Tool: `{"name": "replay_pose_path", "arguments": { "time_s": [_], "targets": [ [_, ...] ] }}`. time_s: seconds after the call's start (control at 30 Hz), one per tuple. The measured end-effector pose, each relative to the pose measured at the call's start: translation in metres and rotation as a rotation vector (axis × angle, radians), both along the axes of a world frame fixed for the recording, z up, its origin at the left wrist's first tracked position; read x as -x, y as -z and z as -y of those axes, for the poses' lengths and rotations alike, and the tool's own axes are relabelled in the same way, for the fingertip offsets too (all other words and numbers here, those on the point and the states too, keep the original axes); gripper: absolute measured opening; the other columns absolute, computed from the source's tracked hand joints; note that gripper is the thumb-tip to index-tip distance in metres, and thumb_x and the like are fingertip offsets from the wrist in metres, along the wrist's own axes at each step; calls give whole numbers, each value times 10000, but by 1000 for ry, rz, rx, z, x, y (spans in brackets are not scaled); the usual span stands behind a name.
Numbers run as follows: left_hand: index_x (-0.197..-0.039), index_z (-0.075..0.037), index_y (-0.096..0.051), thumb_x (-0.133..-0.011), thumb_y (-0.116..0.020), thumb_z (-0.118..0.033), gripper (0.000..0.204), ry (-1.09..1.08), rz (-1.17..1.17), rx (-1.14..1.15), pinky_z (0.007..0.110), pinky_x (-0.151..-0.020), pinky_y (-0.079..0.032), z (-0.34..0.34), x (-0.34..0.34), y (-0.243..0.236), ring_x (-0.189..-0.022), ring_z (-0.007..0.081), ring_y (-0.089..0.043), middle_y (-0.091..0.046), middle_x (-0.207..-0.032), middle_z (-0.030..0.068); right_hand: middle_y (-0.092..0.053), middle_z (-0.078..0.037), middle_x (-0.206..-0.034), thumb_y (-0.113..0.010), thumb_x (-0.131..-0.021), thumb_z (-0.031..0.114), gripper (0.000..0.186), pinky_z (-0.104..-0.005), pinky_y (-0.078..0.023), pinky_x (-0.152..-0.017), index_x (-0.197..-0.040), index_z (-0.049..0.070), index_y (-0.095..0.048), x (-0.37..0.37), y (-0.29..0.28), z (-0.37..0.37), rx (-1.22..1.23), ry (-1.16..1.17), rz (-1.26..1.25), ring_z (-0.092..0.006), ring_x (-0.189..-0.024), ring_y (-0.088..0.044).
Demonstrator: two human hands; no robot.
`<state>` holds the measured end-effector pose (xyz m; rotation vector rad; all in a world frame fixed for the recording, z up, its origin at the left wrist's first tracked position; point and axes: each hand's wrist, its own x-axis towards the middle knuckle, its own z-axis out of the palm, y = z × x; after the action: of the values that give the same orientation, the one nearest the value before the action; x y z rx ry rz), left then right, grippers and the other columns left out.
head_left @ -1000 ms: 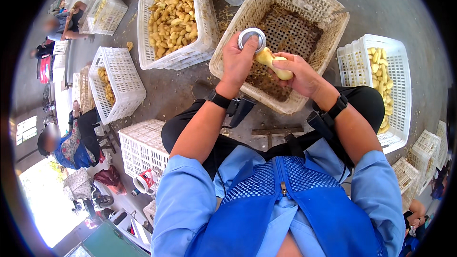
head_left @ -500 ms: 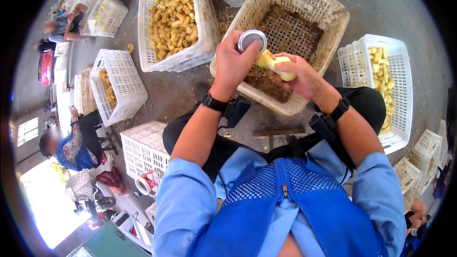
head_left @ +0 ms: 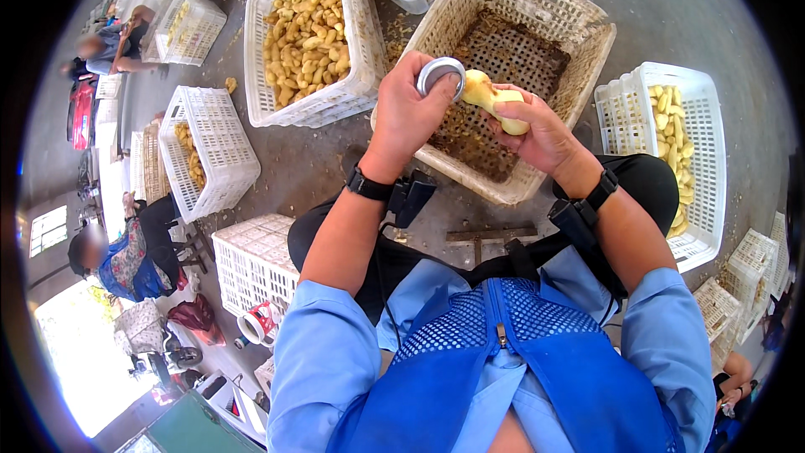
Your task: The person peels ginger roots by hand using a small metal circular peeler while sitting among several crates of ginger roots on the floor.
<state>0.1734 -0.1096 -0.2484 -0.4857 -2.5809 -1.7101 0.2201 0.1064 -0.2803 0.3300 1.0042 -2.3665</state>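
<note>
Gripping a round metal tool (head_left: 435, 75), the left hand (head_left: 407, 109) sits at upper centre beside the root piece (head_left: 485, 96) clasped in the right hand (head_left: 543, 132), apparently mostly peeled except its brownish tip (head_left: 475, 78).

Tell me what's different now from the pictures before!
The right hand moved the knobbly pale-yellow vegetable piece slightly right. The left hand shifted slightly left, and its round silver metal tool looks more tilted. Both hands kept hold; nothing was let go. The dirty off-white plastic crate below stayed put.
</note>
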Motion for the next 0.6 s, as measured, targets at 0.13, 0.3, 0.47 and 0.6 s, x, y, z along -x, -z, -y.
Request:
{"name": "replay_pose_path", "arguments": {
  "time_s": [0.13,0.3,0.47,0.6],
  "targets": [
    [-988,7,-638,-958,-677,-174,188,21,135,-14,231,-616,-492,1,3,-2,-719,61,-588,-648,-816,6,-636,-30,-976,-722,-878,177,433,-188,-402,-526,-1260,67,-551,-1,-3,3,-91,33,-33,-64,-694,-545],
    [-966,3,-667,-964,-669,-171,174,-36,180,-11,241,-621,-472,-6,0,-12,-683,77,-567,-635,-763,3,-620,-18,-928,-696,-864,129,369,-206,-394,-521,-1207,64,-577,-1,4,0,-218,60,-71,-61,-694,-539],
    [-961,4,-698,-945,-692,-165,170,28,92,94,267,-612,-474,-34,-19,-15,-681,81,-577,-654,-742,39,-617,-12,-842,-676,-849,103,278,-211,-374,-491,-1113,43,-615,-1,2,10,-402,157,-69,-54,-631,-520],
    [-930,-28,-705,-898,-710,-206,181,-75,28,38,382,-606,-503,-31,-5,17,-628,296,-655,-677,-725,163,-630,-20,-782,-669,-830,99,272,-207,-393,-505,-1090,24,-637,-2,5,8,-494,101,-31,-58,-571,-515]
  ]
}}
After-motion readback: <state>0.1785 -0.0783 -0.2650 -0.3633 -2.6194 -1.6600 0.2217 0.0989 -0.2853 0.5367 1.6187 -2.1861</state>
